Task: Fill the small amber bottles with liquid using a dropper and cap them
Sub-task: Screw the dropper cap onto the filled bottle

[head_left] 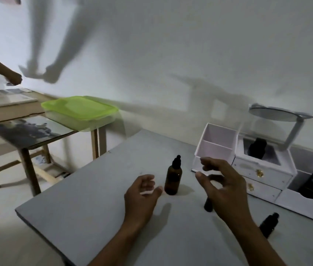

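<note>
Amber glass bottle with black dropper cap (173,178) stands upright mid-way on our grey tabletop (75,210), flanked by our loosely curled left hand (142,192) and wide-spread right hand (223,184), both apparently empty, likely poised to steady and uncap it.

Left hand (142,191) and right hand (222,186) are bare, forearms too.

The grey table (86,217) carries an upright amber dropper bottle (173,181) near its middle, a white drawer organizer (263,173) along its right edge, and a dark bottle (268,224) beside that.
</note>
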Demonstrator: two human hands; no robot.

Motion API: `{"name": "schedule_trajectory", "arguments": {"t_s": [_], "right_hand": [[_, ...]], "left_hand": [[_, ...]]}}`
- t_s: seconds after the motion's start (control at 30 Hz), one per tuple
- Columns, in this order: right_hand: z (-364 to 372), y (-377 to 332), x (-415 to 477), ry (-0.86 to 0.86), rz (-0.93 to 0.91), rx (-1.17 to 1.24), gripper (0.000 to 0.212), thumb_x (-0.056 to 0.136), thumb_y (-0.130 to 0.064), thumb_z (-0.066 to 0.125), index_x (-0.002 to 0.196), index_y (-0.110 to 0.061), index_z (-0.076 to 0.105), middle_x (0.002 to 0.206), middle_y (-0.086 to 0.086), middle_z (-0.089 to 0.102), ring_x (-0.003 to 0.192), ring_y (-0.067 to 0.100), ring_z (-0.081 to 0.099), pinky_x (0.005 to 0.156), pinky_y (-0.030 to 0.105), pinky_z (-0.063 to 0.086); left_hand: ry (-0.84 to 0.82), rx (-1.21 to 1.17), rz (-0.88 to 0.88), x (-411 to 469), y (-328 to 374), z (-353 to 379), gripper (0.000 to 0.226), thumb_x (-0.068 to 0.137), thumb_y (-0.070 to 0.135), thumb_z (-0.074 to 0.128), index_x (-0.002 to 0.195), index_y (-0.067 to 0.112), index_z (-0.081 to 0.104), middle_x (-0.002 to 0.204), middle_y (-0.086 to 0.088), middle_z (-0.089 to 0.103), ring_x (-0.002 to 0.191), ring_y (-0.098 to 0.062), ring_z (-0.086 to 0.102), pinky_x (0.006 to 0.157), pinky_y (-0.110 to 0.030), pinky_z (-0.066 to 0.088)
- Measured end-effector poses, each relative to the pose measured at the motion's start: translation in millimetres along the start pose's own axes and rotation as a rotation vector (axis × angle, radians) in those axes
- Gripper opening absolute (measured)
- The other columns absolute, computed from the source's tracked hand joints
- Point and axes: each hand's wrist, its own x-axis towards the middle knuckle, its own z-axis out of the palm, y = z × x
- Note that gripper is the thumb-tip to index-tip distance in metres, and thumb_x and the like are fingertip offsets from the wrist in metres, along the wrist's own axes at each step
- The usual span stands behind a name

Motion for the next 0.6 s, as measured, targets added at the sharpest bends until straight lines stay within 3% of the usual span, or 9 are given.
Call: {"name": "schedule_trajectory", "arguments": {"t_s": [0.2, 0.33, 0.6], "right_hand": [[42, 13, 34, -0.09, 0.147, 0.045, 0.048, 0.08, -0.026, 0.082, 0.124, -0.029, 0.064, 0.115, -0.016, 0.066, 0.105, -0.003, 0.062, 0.079, 0.019, 0.055], [56, 22, 39, -0.147, 0.177, 0.046, 0.048, 0.076, -0.026, 0.085, 0.12, -0.032, 0.066, 0.111, -0.019, 0.068, 0.103, -0.002, 0.064, 0.081, 0.023, 0.056], [59, 31, 42, -0.135, 0.169, 0.039, 0.034, 0.081, -0.015, 0.081, 0.112, -0.026, 0.072, 0.101, -0.015, 0.073, 0.095, -0.002, 0.069, 0.082, 0.025, 0.059]], "left_hand": [[-0.197, 0.058, 0.095, 37, -12, 12, 0.063, 0.068, 0.042, 0.084, 0.124, 0.033, 0.057, 0.114, 0.019, 0.061, 0.103, 0.001, 0.06, 0.075, -0.012, 0.05], [-0.342, 0.057, 0.149, 53, -14, 23, 0.075, 0.064, 0.048, 0.085, 0.131, 0.036, 0.053, 0.122, 0.017, 0.061, 0.109, -0.005, 0.06, 0.083, -0.015, 0.051], [-0.417, 0.076, 0.18, 63, -24, 30, 0.057, 0.069, 0.033, 0.084, 0.121, 0.025, 0.063, 0.11, 0.009, 0.07, 0.102, -0.007, 0.065, 0.087, -0.022, 0.055]]}}
